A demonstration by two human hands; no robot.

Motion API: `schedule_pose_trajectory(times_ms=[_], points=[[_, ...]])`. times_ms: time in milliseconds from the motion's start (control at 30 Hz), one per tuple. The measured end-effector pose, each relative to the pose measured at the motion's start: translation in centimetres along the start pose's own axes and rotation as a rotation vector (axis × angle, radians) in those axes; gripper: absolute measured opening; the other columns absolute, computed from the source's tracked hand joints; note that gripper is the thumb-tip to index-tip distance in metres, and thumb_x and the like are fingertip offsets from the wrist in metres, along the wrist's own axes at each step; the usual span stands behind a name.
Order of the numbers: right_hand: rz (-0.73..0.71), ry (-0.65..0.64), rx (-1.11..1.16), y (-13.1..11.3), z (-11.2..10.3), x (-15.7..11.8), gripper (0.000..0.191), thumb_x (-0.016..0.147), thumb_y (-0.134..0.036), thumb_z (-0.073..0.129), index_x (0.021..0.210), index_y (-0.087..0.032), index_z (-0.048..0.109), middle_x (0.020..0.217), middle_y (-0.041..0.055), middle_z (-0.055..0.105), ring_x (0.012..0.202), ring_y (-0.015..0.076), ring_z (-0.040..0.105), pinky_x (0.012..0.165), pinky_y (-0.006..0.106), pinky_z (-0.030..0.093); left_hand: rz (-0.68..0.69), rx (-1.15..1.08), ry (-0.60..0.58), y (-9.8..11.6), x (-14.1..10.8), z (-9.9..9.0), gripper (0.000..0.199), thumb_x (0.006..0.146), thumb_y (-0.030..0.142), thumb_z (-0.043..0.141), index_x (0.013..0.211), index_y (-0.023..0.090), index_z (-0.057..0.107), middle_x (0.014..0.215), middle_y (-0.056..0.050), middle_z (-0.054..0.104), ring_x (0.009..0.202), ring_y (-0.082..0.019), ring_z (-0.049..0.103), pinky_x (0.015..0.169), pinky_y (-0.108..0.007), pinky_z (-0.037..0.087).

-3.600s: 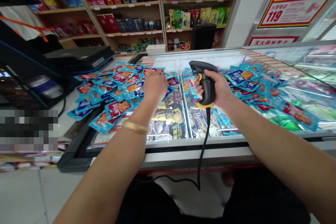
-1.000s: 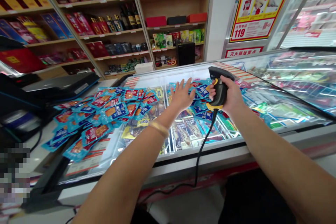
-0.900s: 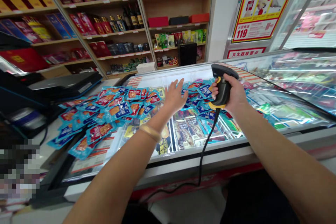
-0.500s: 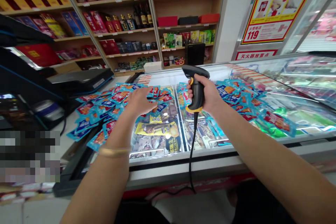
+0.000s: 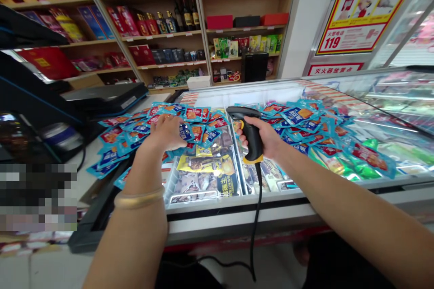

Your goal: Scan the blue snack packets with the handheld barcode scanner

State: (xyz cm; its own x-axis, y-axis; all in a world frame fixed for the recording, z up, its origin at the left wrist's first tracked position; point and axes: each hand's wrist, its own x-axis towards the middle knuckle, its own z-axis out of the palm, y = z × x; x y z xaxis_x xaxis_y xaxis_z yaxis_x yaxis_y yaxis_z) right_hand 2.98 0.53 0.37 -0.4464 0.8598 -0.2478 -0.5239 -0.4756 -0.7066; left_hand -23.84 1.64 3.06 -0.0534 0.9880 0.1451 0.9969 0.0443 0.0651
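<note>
Barcode scanner (image 5: 254, 141), black with yellow trim, at the middle of the frame, handle down and head up. Clasped in the right hand (image 5: 270, 137), with fingers wrapped about the handle and thumb high up near the head. Black cord (image 5: 258, 185) hanging from the base of the handle, down past the front rim of the chest freezer (image 5: 217, 219), then bending left near the bottom edge of the frame.

Left hand (image 5: 166, 133) left of centre, well apart from the right one, bent over a left pile of blue-edged snack packets (image 5: 195, 114). Thumb spread away from the fingers, just beside a dark blue packet (image 5: 185, 132). Grip on that packet: cannot tell. Gold-coloured bangle (image 5: 139, 199) around the left wrist.

Left pile stretching from the left side of the frame to the centre, overlapping, red and blue labels mixed. Second pile of packets (image 5: 298, 115) right of centre, beyond the right hand. Yellow-wrapped goods (image 5: 203, 164) just below the near edge of the left pile, inside the freezer.

Wooden shelves (image 5: 244, 0) across the top of the frame, with bottles (image 5: 187, 13) left of centre. Red-and-yellow poster (image 5: 366, 9) at the upper right, marked "119".
</note>
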Motion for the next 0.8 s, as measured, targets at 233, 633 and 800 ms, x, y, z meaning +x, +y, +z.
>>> schedule_pose_trajectory(times_ms=[233,633,800], points=[[0.003,-0.013,0.006,0.2,0.0,0.1,0.02,0.088,-0.029,0.053,0.076,-0.015,0.059,0.06,0.0019,0.055,0.046,0.0093,0.047,0.039,0.018,0.043,-0.023,-0.657,0.161,1.9,-0.1,-0.3,0.069,0.055,0.04,0.081,0.116,0.019,0.06,0.112,-0.012,0.066,0.109,-0.032,0.06,0.097,-0.046,0.047],[0.062,-0.169,-0.106,0.4,0.2,-0.5,0.018,0.085,-0.031,0.057,0.077,-0.015,0.059,0.063,0.0021,0.057,0.048,0.0096,0.048,0.041,0.019,0.043,-0.086,-1.747,-0.178,5.1,0.0,1.0,0.049,0.087,0.062,0.046,0.103,0.019,0.064,0.11,-0.015,0.07,0.103,-0.028,0.066,0.09,-0.05,0.053],[0.095,-0.188,-0.137,0.3,0.5,-0.8,0.019,0.086,-0.032,0.056,0.078,-0.015,0.059,0.064,0.0017,0.057,0.048,0.0091,0.049,0.041,0.018,0.043,-0.1,-1.74,-0.194,5.6,-0.2,1.3,0.048,0.089,0.06,0.043,0.105,0.019,0.063,0.108,-0.014,0.071,0.1,-0.028,0.067,0.092,-0.051,0.052]])
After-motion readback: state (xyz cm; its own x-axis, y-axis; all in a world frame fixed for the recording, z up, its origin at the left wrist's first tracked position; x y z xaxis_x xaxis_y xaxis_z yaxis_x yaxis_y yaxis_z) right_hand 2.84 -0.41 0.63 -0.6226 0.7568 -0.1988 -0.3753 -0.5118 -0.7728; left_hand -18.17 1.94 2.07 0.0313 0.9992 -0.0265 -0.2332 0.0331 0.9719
